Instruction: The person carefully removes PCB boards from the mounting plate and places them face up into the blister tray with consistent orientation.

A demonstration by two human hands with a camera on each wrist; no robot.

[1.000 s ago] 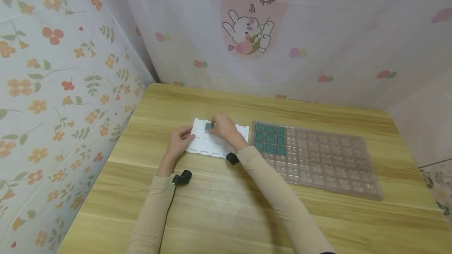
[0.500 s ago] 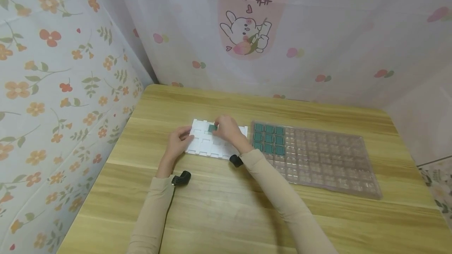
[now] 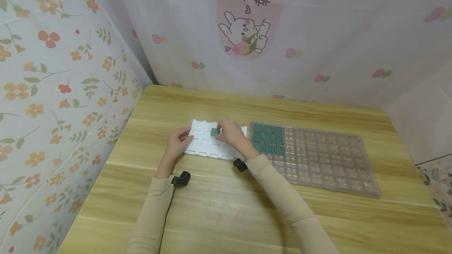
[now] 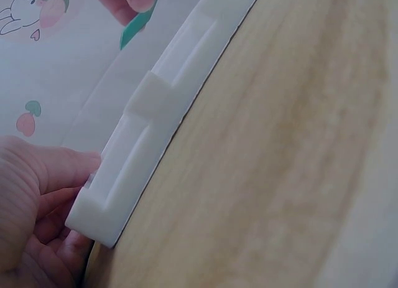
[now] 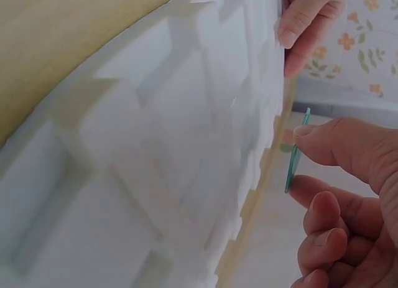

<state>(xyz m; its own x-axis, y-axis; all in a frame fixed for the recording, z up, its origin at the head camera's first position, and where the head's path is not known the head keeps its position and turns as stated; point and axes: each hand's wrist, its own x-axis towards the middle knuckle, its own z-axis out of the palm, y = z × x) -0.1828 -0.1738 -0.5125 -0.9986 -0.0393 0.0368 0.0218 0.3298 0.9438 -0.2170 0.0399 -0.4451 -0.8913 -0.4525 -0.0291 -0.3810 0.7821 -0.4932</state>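
Observation:
A white moulded tray (image 3: 205, 150) with shallow compartments lies on the table. At its left end my left hand (image 3: 178, 143) grips the edge; the left wrist view shows the thumb (image 4: 68, 167) at the rim and the other fingers curled below it. Between thumb and index finger of my right hand (image 3: 231, 133) is a thin flat green chip (image 3: 215, 131), pinched by its edges. The right wrist view has this chip (image 5: 296, 154) edge-on, apart from the tray. The right hand hides part of the tray's right side.
Right of the white tray stands a clear plastic tray (image 3: 335, 162) with many small pockets. Several green chips (image 3: 268, 138) fill its far left corner. A patterned curtain (image 3: 197, 34) hangs behind the table (image 3: 212, 207), and a flowered one on the left.
The right hand has moved slightly right and nearer, carrying the green chip from the white tray's far row towards its middle. The left hand stays at the left edge.

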